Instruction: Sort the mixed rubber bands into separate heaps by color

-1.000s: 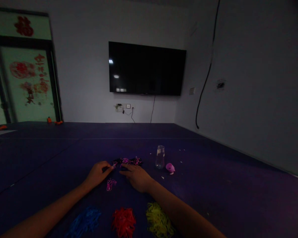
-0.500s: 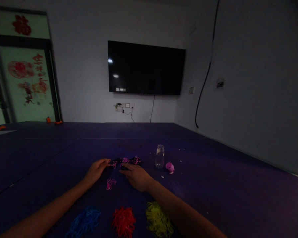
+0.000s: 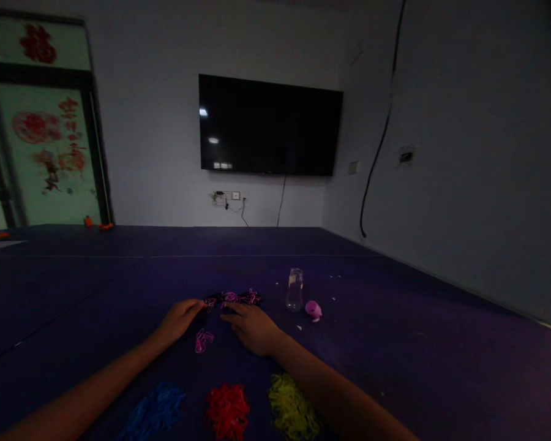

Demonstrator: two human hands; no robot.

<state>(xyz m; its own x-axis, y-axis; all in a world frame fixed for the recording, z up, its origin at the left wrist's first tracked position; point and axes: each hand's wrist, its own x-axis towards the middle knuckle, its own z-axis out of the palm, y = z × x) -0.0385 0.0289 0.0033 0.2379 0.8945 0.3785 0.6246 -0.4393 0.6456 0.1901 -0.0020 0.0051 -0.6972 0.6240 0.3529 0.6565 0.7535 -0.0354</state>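
A mixed heap of black and pink rubber bands (image 3: 232, 297) lies on the dark purple table. At its left end, the fingertips of my left hand (image 3: 182, 318) are pinched together on pink bands. My right hand (image 3: 252, 324) rests palm down at the front of the heap, fingers apart, its fingertips touching the bands. Between my wrists and nearer to me is a small pile of pink rubber bands (image 3: 204, 340). Closest to me lie piles of blue bands (image 3: 155, 409), red bands (image 3: 227, 411) and yellow bands (image 3: 291, 407).
Right of the heap stands a clear bottle (image 3: 295, 291), with a pink cup-shaped piece (image 3: 313, 310) beside it. White scraps (image 3: 299, 327) dot the tabletop. Small orange objects (image 3: 105, 226) sit at the far left edge. A television (image 3: 270, 125) hangs on the wall beyond.
My left hand has shifted slightly right and down, onto the left end of the heap. My right hand has stayed nearly in place.
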